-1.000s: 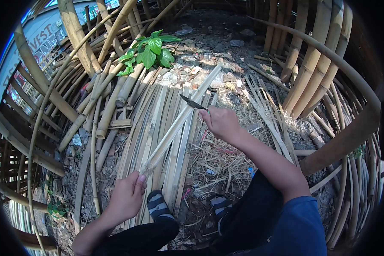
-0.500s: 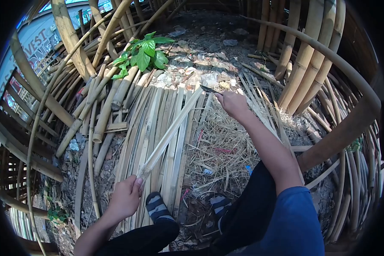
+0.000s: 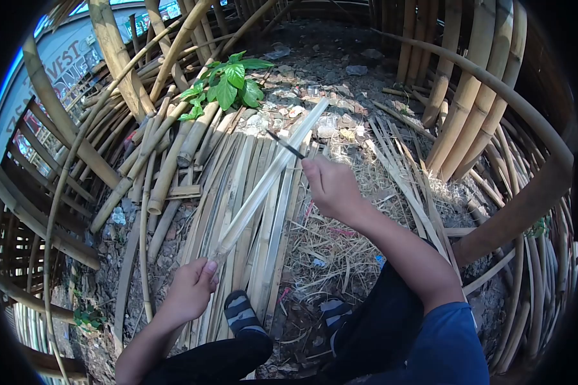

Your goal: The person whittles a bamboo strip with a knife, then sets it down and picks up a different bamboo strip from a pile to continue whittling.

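Observation:
Low at the front left, my left hand [image 3: 191, 290] is closed around the near end of a long, pale bamboo strip [image 3: 273, 177]. The strip slants away from me, up and to the right. In my right hand [image 3: 334, 187] is a knife [image 3: 285, 145] with a dark, narrow blade, its fingers wrapped round the handle. The blade points up and left and overlaps the strip's upper part in this view. Beneath the strip, many split bamboo strips [image 3: 258, 269] lie side by side on the ground, running away from me.
Bamboo shavings [image 3: 340, 237] cover the ground at centre right. Thick bamboo poles [image 3: 472, 96] stand at the right, and more poles [image 3: 173, 154] are stacked at the left. A green leafy plant [image 3: 228, 86] grows behind. A curved pole [image 3: 526, 106] arches over the right side.
My right hand has come nearer and left with the knife, whose blade has moved from the strip's far end to lower along it. My left hand keeps its grip on the strip.

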### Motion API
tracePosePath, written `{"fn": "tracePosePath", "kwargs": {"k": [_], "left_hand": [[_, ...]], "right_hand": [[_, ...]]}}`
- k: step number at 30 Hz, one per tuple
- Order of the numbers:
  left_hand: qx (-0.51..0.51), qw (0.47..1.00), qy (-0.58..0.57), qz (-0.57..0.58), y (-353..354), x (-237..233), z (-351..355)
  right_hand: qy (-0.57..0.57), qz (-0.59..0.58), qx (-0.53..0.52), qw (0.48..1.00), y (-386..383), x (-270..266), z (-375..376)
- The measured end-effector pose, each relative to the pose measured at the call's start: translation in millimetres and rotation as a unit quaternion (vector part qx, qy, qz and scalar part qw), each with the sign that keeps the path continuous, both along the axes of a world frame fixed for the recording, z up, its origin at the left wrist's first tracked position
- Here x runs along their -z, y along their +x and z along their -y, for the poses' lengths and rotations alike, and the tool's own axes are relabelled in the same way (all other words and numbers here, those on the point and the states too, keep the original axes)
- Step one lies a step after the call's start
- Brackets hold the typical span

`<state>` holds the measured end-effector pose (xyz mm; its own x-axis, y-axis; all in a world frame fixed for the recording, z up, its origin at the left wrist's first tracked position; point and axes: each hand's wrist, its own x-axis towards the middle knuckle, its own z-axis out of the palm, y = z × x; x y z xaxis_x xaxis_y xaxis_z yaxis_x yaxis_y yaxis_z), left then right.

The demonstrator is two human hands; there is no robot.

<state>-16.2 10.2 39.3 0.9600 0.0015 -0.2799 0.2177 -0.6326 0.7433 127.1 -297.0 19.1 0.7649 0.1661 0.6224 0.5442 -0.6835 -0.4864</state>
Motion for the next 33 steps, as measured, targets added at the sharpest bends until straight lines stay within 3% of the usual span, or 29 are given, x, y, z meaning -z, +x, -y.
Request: {"fn": "tracePosePath", "kwargs": {"k": [2, 9, 10, 12, 14, 16, 19, 21, 24, 29, 31, 32, 33], "left_hand": [[0.048, 0.997, -0.060, 0.020, -1.0, 3.4, 6.2], [0.094, 0.992, 0.058, 0.064, -14.0, -32.6, 33.6], [0.096, 0.991, 0.058, 0.066, -12.8, -30.6, 32.7], [0.068, 0.992, 0.053, 0.089, -12.0, -23.8, 25.3], [0.065, 0.995, 0.048, 0.058, -18.0, -22.9, 19.9], [0.062, 0.997, 0.036, 0.029, -19.7, -13.3, 17.5], [0.077, 0.996, 0.028, 0.022, -6.8, 10.2, 9.1], [0.078, 0.996, 0.016, -0.046, -5.8, 18.4, 10.3], [0.082, 0.996, 0.012, -0.040, -6.2, 12.1, 14.8], [0.086, 0.995, -0.040, -0.038, -9.7, 5.3, 19.6], [0.082, 0.993, -0.063, -0.054, -15.7, -1.5, 19.7], [0.093, 0.994, 0.034, -0.053, -15.4, -0.8, 10.1], [0.095, 0.994, 0.040, -0.044, -20.3, 3.6, 5.2]], "right_hand": [[-0.096, 0.040, -0.131, 0.986, -50.4, 11.8, -43.4], [-0.135, 0.117, -0.144, 0.973, -58.0, 26.0, -43.0], [-0.149, 0.136, -0.137, 0.970, -53.9, 27.4, -37.2], [-0.140, 0.073, -0.028, 0.987, -26.8, 37.5, -16.6], [-0.118, -0.053, 0.098, 0.987, 19.1, 37.9, 34.7], [-0.160, -0.030, 0.212, 0.964, 63.5, 54.0, 98.9], [-0.240, -0.060, 0.231, 0.941, 67.0, 57.9, 122.2], [-0.252, -0.054, 0.233, 0.938, 61.9, 63.9, 130.5], [-0.250, -0.045, 0.218, 0.942, 57.3, 57.4, 134.0], [-0.187, -0.007, 0.105, 0.977, -14.0, 39.9, 64.9], [-0.229, 0.051, 0.049, 0.971, -21.2, 35.4, 63.1], [-0.172, -0.049, 0.186, 0.966, 9.5, 25.3, 95.3], [-0.165, -0.041, 0.190, 0.967, 42.6, 21.5, 161.8]]}}
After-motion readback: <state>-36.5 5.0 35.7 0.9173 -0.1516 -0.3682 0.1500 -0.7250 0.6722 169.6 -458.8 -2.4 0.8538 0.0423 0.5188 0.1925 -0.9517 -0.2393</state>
